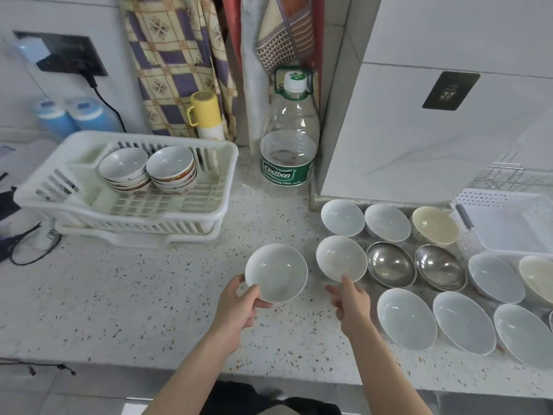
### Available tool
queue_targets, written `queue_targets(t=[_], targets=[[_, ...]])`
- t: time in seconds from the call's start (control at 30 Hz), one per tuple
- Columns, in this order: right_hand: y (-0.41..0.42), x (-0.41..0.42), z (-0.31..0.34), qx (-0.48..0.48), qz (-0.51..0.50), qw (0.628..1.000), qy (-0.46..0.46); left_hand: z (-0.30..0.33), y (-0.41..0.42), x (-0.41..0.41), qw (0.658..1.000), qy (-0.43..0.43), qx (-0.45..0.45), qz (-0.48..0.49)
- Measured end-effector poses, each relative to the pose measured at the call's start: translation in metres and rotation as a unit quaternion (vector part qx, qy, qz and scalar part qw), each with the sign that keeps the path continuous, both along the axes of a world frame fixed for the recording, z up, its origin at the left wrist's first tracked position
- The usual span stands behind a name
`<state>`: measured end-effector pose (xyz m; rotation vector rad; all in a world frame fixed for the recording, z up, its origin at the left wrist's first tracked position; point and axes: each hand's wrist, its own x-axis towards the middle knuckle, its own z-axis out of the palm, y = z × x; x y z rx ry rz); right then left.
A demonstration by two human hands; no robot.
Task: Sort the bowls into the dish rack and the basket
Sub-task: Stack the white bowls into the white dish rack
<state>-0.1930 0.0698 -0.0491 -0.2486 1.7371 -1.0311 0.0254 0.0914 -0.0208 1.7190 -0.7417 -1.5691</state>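
On a speckled countertop [149, 295], we stand between a white dish rack [125, 187] holding two bowl stacks and an empty basket [505, 223]. Our left hand [239, 307] pinches a white bowl [276, 272] by its rim; our right hand [350, 301], fingers loose, touches the neighbouring bowl [341, 262]. Glazed, likely slippery and breakable. Clear counter leads to the rack.
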Motion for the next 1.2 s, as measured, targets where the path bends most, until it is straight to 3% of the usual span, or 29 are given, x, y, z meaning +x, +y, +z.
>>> queue_targets(t=[0.37, 0.6, 0.77, 0.97, 1.2], targets=[[-0.013, 0.024, -0.002, -0.01, -0.096, 0.994, 0.057, 0.013, -0.013, 0.045, 0.998, 0.042, -0.016, 0.042], [-0.014, 0.077, 0.033, -0.098, -0.153, 0.982, 0.044, 0.041, -0.032, 0.098, 0.995, 0.071, -0.056, 0.034], [-0.036, 0.136, 0.084, -0.211, -0.156, 0.964, 0.037, 0.064, -0.046, 0.161, 0.991, 0.088, -0.094, 0.039], [-0.071, 0.214, 0.123, -0.283, -0.056, 0.957, 0.04, 0.078, -0.066, 0.251, 0.983, 0.093, -0.134, 0.082], [-0.117, 0.293, 0.127, -0.197, 0.152, 0.961, 0.12, 0.079, -0.095, 0.342, 0.977, 0.058, -0.163, 0.127]])
